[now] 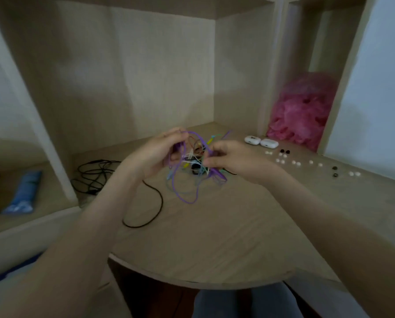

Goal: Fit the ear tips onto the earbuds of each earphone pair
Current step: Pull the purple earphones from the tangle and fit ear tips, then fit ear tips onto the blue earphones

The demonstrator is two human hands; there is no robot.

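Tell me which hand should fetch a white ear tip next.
Right, probably. The right hand is nearer the white ear tips, which lie on the desk on its side. The left hand is farther off, with the purple earphone cable in its grip.
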